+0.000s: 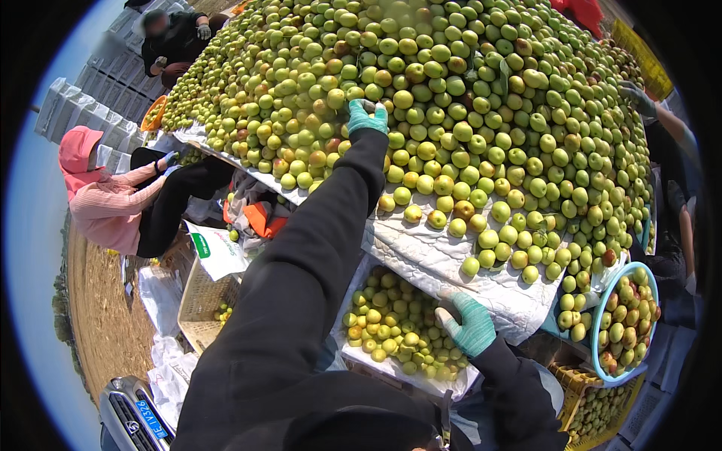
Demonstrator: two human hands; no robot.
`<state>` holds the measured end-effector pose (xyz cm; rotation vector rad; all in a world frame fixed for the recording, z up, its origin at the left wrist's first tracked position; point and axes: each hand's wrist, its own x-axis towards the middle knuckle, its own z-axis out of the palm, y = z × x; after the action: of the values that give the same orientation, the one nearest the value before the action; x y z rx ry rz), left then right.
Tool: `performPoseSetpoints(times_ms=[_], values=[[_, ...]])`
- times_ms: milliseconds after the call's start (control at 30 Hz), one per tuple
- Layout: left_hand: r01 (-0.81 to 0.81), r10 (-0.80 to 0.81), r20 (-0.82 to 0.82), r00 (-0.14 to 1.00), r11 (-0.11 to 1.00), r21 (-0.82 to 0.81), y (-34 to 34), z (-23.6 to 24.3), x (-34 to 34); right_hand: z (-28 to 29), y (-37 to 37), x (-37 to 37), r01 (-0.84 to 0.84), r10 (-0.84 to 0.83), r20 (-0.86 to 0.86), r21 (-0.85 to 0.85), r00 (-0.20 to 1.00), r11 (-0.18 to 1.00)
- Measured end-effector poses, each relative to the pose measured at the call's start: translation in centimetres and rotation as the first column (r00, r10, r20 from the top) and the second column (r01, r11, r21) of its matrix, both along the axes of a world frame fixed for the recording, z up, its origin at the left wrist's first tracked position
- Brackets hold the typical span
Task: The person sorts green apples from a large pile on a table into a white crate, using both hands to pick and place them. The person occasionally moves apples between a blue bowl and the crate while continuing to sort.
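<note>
A large heap of round green fruit, jujubes by their look (444, 98), some flushed red-brown, spreads over a pale sheet (421, 252). My left hand (368, 118), in a teal glove with grey fingers, reaches far into the heap. Its fingers are bent around the fruit, and what lies in them is hidden. Nearer to me, a white-lined box (459, 383) holds more green jujubes (398, 323). Over its right rim, beside the sheet's edge, is my gloved right hand (470, 325). Thumb and forefinger are apart there, with nothing visible between them.
At right, a blue basin (599, 353) of redder jujubes sits above a yellow crate (602, 421). A beige basket (197, 319) stands left of my arm. A person in pink (113, 203) sits at left; others work around the heap. A car (135, 413) is at lower left.
</note>
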<state>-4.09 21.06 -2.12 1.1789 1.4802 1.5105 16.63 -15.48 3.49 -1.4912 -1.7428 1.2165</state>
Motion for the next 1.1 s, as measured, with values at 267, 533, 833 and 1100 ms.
performPoseSetpoints(times_ms=[267, 533, 833, 1100], values=[[0.173, -0.219, -0.682, 0.698, 0.975, -0.136, 6.8, 5.1, 2.4, -0.3, -0.3, 0.3, 0.016, -0.016, 0.002, -0.001, 1.000, 1.000], [0.205, 0.007, -0.732, 0.682, 0.958, 0.200, 6.0, 6.6, 4.6, 0.4, -0.1, 0.8, 0.000, -0.001, 0.021, 0.047, 1.000, 0.999], [0.232, -0.311, -0.945, 0.103, 0.931, -0.282, 5.6, 8.8, 11.0, 0.0, -0.8, 1.2, -0.013, 0.007, 0.034, 0.204, 0.999, 0.979], [0.821, -0.698, -0.572, 0.431, 0.567, -0.073, -14.1, 10.3, 11.9, 1.8, 1.4, 2.4, 0.202, -0.588, -0.759, -0.552, 0.278, 0.809]])
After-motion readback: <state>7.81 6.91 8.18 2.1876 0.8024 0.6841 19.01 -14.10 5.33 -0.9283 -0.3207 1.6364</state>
